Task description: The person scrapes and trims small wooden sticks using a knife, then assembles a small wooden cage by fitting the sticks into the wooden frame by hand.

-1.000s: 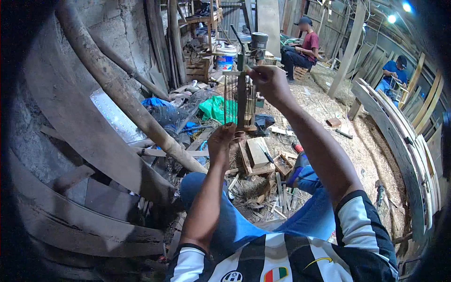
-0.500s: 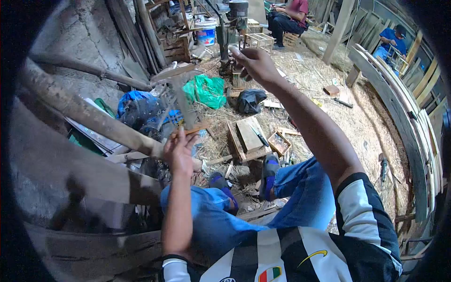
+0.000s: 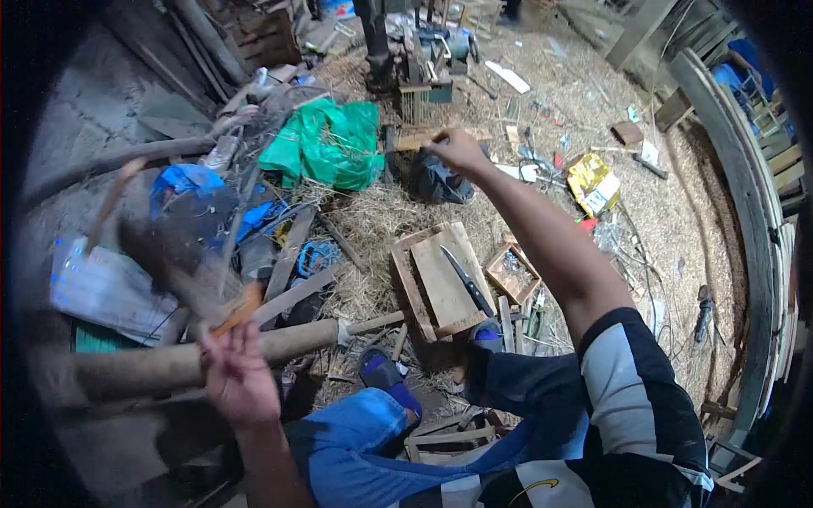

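On the left, my left hand [image 3: 241, 372] is closed around an orange-brown wooden piece [image 3: 238, 311]. A flat greyish part [image 3: 174, 271], smeared by motion, extends up and left from it; its kind cannot be made out. My right hand [image 3: 461, 155] is held out ahead with its fingers curled in, in front of a black plastic bag [image 3: 440, 179]. Whether anything small is in those fingers is hidden. Below, a knife [image 3: 467, 280] with a black handle lies on a wooden board [image 3: 436, 275] between and beyond my feet.
A small wooden box [image 3: 513, 273] stands right of the board. A green plastic bag [image 3: 330, 144] lies ahead on straw. A pole [image 3: 288, 343] crosses at left. Long planks [image 3: 728, 144] line the right side, with a person in blue [image 3: 745, 68] beyond. A yellow packet [image 3: 593, 182] lies on the ground.
My view has tipped downward. My left hand has moved left and lower with the wooden piece, and the greyish part has swung leftward. My right hand is lower, its fingers still curled.
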A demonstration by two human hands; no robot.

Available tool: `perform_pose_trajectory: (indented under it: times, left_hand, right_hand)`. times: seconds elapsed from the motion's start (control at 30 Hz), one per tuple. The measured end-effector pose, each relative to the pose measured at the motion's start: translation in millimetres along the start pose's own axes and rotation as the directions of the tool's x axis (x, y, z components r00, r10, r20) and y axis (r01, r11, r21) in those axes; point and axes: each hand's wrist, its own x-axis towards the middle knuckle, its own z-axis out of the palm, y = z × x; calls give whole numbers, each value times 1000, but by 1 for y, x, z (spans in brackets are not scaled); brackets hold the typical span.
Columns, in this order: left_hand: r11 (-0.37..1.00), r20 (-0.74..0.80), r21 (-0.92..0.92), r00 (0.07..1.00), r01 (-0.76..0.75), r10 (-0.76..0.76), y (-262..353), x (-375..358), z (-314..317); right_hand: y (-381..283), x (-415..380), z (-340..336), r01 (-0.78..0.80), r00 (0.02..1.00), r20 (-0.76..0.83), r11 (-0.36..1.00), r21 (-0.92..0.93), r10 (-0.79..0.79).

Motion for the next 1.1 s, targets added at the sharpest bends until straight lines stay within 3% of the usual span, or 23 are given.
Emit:
perform_pose_trajectory:
  times: [0.03,0.07,0.13,0.27,0.33,0.4,0.53,0.6,0.67,0.73,0.8,0.83,0.87,0.93,0.97,1.07,1.1]
  left_hand:
    - [988,327,-138,945,71,-22,0,21,-5]
    - [994,342,-73,938,87,-57,3,30,-4]
    - [993,85,98,994,-72,64,-12,45,19]
    - [981,-27,177,996,-77,84,-34,85,3]
    - [985,-19,155,996,-80,84,-45,105,1]
    - [976,-46,211,997,-45,56,-52,119,-10]
    - [976,-128,219,991,-15,44,-59,133,-24]
    - [967,-128,256,991,-4,38,-59,140,-26]
    - [958,-125,288,991,-1,39,-60,142,-23]
    - [953,-63,301,998,24,-6,-59,141,-20]
    - [947,-115,321,993,16,22,-57,137,-24]
    - [943,-166,332,985,12,46,-56,135,-26]
    - [943,-172,332,984,11,49,-53,132,-28]
    - [929,-193,361,981,82,-11,-46,128,-28]
    - [930,-196,360,981,78,-7,-46,126,-22]
    - [910,-241,413,968,42,65,-46,119,-3]
    - [896,-192,439,981,64,23,-42,113,-5]
  right_hand:
    - [14,22,7,-9,1000,-22,997,-74,7]
    - [25,42,13,-13,999,-44,989,-151,6]
    - [56,86,29,-71,997,-47,975,-211,62]
    - [90,162,49,-134,990,-85,910,-391,109]
    - [87,188,47,-151,986,1,908,-390,164]
    - [95,213,52,-27,1000,-15,841,-540,22]
    - [113,259,65,-54,998,-20,806,-589,53]
    - [139,287,75,-6,1000,-20,817,-576,-7]
    - [168,309,86,99,982,-60,767,-634,-177]
    - [161,308,82,96,979,-84,777,-622,-187]
    - [152,300,74,266,949,131,508,-819,-286]
    - [151,292,81,95,962,-112,692,-715,-248]
    - [149,286,81,101,962,-106,691,-716,-251]
    - [139,273,71,202,951,22,566,-799,-309]
    - [130,262,69,163,951,-35,594,-788,-307]
    - [143,260,77,172,972,18,653,-737,-236]
    - [139,254,75,183,968,18,659,-730,-249]
